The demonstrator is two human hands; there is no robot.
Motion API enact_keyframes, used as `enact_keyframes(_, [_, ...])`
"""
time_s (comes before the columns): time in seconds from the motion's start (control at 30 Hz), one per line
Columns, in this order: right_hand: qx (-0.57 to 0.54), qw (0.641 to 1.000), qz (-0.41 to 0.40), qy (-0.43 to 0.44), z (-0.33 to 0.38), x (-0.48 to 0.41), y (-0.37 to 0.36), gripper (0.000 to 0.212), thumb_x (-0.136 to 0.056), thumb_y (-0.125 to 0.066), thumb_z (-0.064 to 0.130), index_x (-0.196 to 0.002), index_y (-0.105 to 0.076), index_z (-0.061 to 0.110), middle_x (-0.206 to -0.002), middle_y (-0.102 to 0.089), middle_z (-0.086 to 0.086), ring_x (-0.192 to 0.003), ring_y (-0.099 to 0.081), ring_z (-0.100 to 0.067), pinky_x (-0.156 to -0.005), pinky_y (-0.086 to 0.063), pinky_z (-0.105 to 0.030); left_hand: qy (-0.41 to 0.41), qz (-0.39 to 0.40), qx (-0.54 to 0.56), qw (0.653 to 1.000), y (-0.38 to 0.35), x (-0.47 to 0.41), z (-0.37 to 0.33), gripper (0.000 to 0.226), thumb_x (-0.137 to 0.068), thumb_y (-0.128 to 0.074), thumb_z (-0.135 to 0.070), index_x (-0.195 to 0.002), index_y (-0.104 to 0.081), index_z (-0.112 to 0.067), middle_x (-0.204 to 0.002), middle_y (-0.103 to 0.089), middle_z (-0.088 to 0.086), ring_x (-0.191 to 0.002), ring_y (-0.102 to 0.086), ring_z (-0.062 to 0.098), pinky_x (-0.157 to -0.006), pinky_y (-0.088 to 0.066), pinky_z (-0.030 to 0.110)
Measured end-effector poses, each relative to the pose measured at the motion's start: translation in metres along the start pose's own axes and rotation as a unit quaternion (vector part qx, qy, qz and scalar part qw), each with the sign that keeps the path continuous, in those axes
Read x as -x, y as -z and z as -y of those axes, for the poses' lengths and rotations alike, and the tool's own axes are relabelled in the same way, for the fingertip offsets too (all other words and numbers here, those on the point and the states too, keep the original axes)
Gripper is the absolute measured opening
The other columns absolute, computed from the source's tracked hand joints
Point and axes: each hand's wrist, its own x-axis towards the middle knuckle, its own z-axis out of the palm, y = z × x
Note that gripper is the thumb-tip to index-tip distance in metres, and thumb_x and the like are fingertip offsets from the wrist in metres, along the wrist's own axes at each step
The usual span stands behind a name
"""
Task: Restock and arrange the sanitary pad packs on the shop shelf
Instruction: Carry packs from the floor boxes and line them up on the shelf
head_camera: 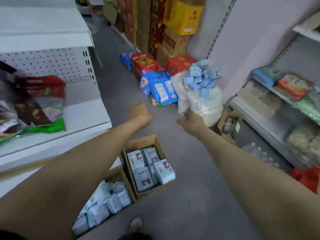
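Two hands out: right hand [191, 121] grabs the clear plastic bag of blue packs [205, 99], probably to restock, left hand [141, 113] loose, empty.

matt brown cardboard box [156, 141], glossy plastic pad packs [164, 168], white perforated metal shelf back [52, 63], clear plastic bag [204, 99]

There is one view, from a wide-angle camera worn on the person's head. It looks forward and steeply down along a shop aisle. The floor [187, 213] fills the centre, with an open cardboard box [158, 144] close below. The left hand [140, 113] and right hand [192, 122] reach out to mid-frame. A left shelf [90, 122] and a right shelf [259, 122] bow outward at the edges. The far aisle is soft, seemingly from head motion.
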Motion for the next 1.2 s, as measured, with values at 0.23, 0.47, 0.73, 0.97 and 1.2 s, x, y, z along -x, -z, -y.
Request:
enact_keyframes(0.23, [0.009, 0.99, 0.139, -0.021, -0.052, -0.093, -0.061, 0.059, -0.101, -0.057, 0.038, -0.145, -0.045, 0.001, -0.149, -0.049, -0.017, -0.136, -0.048, -0.03, -0.109, -0.035, -0.032, 0.106, 0.036, -0.002, 0.994, -0.078, -0.06, 0.053, 0.061, -0.089, -0.064, -0.049, -0.134, -0.058, -0.009, -0.135, -0.058, 0.016, -0.119, -0.057, 0.034, -0.099, -0.05, 0.041])
enact_keyframes(0.47, [-0.002, 0.962, 0.268, -0.056, -0.113, -0.156, -0.138, 0.028, -0.103, -0.056, 0.028, -0.09, -0.063, 0.004, -0.087, -0.062, -0.01, -0.074, -0.058, -0.017, -0.066, -0.047, -0.026, 0.268, 0.054, 0.047, 0.961, -0.17, -0.078, 0.115, 0.054, -0.095, -0.061, -0.038, -0.136, -0.05, -0.004, -0.132, -0.057, 0.017, -0.119, -0.056, 0.035, -0.088, -0.046, 0.034])
enact_keyframes(0.73, [0.031, 0.937, 0.322, -0.128, -0.217, -0.209, -0.273, 0.036, -0.099, -0.058, 0.039, -0.096, -0.071, 0.006, -0.069, -0.062, 0.003, -0.058, -0.054, -0.007, -0.04, -0.036, -0.013, 0.398, 0.088, 0.147, 0.901, -0.319, -0.096, 0.217, 0.054, -0.092, -0.057, -0.055, -0.122, -0.064, -0.01, -0.114, -0.07, 0.008, -0.096, -0.066, 0.026, -0.071, -0.049, 0.03])
enact_keyframes(0.97, [0.031, 0.936, 0.298, -0.185, -0.29, -0.221, -0.367, 0.029, -0.094, -0.064, 0.036, -0.108, -0.061, 0.011, -0.093, -0.065, 0.0, -0.067, -0.055, -0.003, -0.052, -0.039, -0.018, 0.479, 0.087, 0.247, 0.838, -0.421, -0.1, 0.28, 0.06, -0.091, -0.053, -0.065, -0.115, -0.065, -0.011, -0.107, -0.069, 0.006, -0.097, -0.064, 0.023, -0.085, -0.049, 0.035])
enact_keyframes(1.2, [0.003, 0.948, 0.25, -0.194, -0.303, -0.222, -0.406, 0.05, -0.074, -0.077, 0.056, -0.1, -0.068, 0.015, -0.084, -0.072, 0.003, -0.054, -0.064, 0.004, -0.047, -0.045, -0.008, 0.529, 0.06, 0.284, 0.798, -0.456, -0.115, 0.313, 0.055, -0.094, -0.051, -0.063, -0.115, -0.06, -0.012, -0.088, -0.063, 0.001, -0.083, -0.061, 0.017, -0.096, -0.053, 0.046])
